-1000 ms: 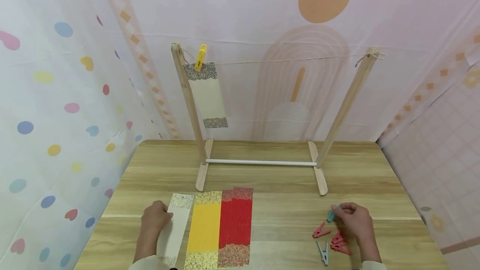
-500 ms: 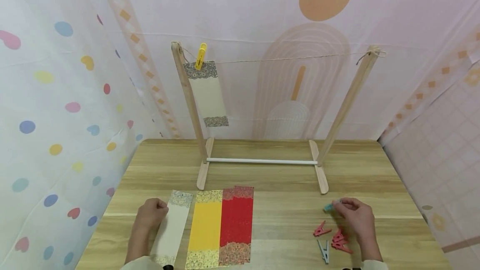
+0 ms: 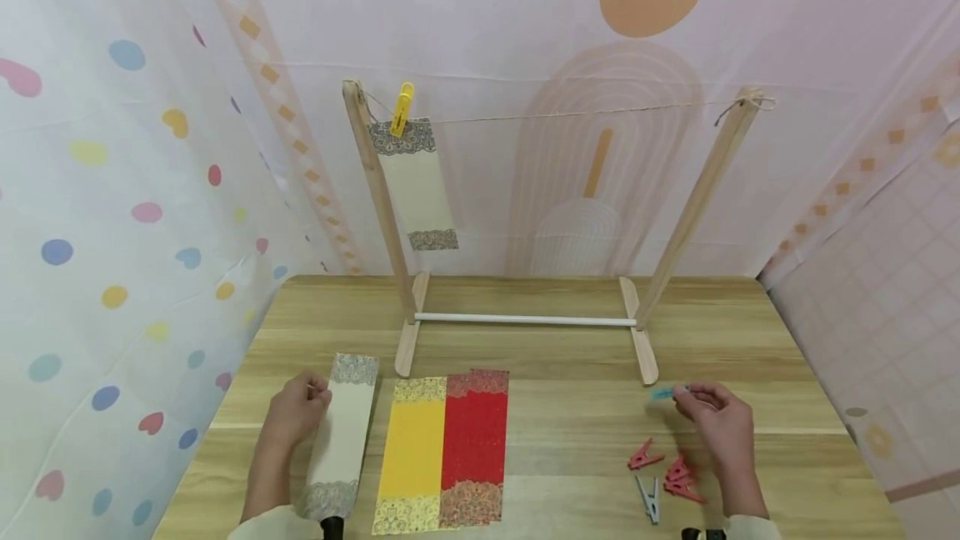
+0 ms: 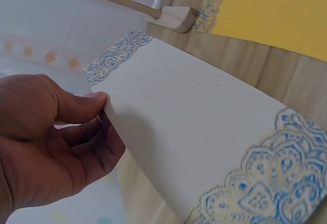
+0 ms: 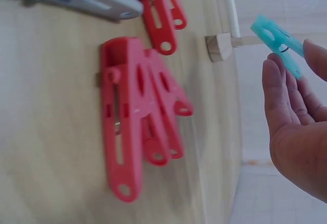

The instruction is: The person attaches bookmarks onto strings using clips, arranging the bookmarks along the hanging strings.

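My left hand (image 3: 296, 411) pinches the left long edge of a white paper strip (image 3: 345, 432) with blue lacy borders at both ends. Seen from the left wrist, the strip (image 4: 189, 116) is tilted above the wooden table, thumb on its face. On the right side, my right hand (image 3: 720, 423) holds a teal clothespin (image 3: 662, 393) between thumb and fingers, its nose pointing left. In the right wrist view the thumb and fingertips are on the handles of this clothespin (image 5: 271, 37). A similar pale strip (image 3: 416, 190) hangs from the string, clipped by a yellow clothespin (image 3: 402, 109).
A wooden frame (image 3: 697, 207) with a string (image 3: 555, 116) and a white crossbar (image 3: 525, 319) stands at the back. Yellow strips (image 3: 411, 448) and red strips (image 3: 476, 440) lie centre-left. Red clothespins (image 3: 645, 455) and a grey-blue one (image 3: 649, 500) lie near my right hand.
My left hand has lifted the white strip off the table, tilting it and moving it slightly left and away from me. My right hand has raised the teal clothespin and turned it leftward.
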The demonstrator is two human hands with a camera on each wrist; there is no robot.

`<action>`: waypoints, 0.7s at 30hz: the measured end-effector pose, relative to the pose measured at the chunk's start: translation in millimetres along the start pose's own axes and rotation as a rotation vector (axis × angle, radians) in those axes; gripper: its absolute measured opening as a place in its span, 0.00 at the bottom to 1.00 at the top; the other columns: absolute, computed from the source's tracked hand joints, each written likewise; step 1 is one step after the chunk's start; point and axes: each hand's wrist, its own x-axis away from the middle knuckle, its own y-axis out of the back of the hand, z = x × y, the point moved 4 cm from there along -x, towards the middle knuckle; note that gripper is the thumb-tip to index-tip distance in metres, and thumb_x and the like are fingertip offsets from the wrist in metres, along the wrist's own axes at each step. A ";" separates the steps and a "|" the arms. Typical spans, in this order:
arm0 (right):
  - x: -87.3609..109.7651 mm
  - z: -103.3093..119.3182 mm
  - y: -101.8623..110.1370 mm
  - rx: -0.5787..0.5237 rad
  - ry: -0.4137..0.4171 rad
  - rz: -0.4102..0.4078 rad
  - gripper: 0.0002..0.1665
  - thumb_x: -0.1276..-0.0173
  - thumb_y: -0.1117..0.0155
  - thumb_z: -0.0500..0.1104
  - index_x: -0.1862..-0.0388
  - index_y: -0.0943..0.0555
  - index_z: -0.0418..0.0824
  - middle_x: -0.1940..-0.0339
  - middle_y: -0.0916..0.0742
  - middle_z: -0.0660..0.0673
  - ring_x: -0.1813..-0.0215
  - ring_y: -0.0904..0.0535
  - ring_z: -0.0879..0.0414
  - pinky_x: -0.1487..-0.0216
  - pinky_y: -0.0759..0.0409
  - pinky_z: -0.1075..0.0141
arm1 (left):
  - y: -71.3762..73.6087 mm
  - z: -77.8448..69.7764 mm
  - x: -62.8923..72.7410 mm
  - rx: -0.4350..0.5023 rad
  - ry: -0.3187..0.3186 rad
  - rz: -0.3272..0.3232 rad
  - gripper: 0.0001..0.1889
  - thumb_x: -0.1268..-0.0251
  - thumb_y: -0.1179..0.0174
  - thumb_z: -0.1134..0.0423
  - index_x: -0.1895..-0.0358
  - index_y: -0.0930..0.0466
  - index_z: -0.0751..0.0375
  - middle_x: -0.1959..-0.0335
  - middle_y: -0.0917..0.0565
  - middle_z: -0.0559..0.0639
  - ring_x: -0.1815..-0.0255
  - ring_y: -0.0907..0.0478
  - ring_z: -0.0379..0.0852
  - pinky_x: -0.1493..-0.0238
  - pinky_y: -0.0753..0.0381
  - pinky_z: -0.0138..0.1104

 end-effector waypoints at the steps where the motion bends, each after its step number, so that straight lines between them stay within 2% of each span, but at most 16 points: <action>1: 0.3 1.8 0.4 0.008 0.007 -0.007 0.19 0.30 0.31 0.38 0.50 0.22 0.25 0.69 0.13 0.54 0.66 0.14 0.64 0.59 0.15 0.69 | 1.3 -2.9 0.6 0.012 -0.002 -0.004 0.06 0.29 0.47 0.71 0.57 0.27 0.74 0.67 0.20 0.59 0.71 0.23 0.50 0.70 0.25 0.39; 4: 1.2 6.4 0.9 0.009 0.023 -0.016 0.18 0.30 0.31 0.39 0.50 0.21 0.25 0.70 0.13 0.55 0.66 0.14 0.64 0.59 0.15 0.69 | 4.9 -11.7 2.1 0.032 -0.010 -0.025 0.06 0.28 0.48 0.72 0.55 0.29 0.73 0.67 0.21 0.58 0.72 0.25 0.48 0.70 0.26 0.38; 8: 2.3 11.2 1.0 -0.043 0.029 -0.022 0.15 0.30 0.31 0.37 0.52 0.20 0.26 0.71 0.12 0.56 0.66 0.14 0.63 0.58 0.15 0.69 | 9.1 -26.3 5.4 0.002 -0.049 -0.065 0.05 0.27 0.47 0.71 0.54 0.29 0.71 0.63 0.21 0.59 0.65 0.25 0.51 0.64 0.26 0.40; 11: 3.4 15.4 1.3 -0.085 0.041 -0.030 0.13 0.31 0.31 0.35 0.54 0.19 0.27 0.70 0.12 0.53 0.67 0.14 0.64 0.59 0.15 0.69 | 11.5 -39.3 7.4 0.006 -0.074 -0.088 0.06 0.25 0.47 0.71 0.53 0.28 0.71 0.61 0.21 0.61 0.62 0.25 0.54 0.62 0.26 0.41; 15: 3.7 23.0 1.7 -0.130 0.070 -0.036 0.11 0.32 0.30 0.34 0.56 0.18 0.27 0.70 0.11 0.51 0.68 0.14 0.64 0.60 0.15 0.71 | 16.3 -59.2 8.5 0.038 -0.105 -0.133 0.06 0.24 0.48 0.70 0.51 0.28 0.71 0.61 0.23 0.61 0.62 0.27 0.53 0.64 0.27 0.39; 21: 2.9 36.6 1.3 -0.208 0.088 -0.037 0.07 0.33 0.30 0.31 0.58 0.16 0.28 0.72 0.12 0.54 0.69 0.13 0.63 0.59 0.15 0.69 | 21.3 -87.3 6.0 0.124 -0.161 -0.203 0.05 0.24 0.46 0.70 0.52 0.26 0.69 0.61 0.20 0.61 0.62 0.26 0.52 0.67 0.26 0.33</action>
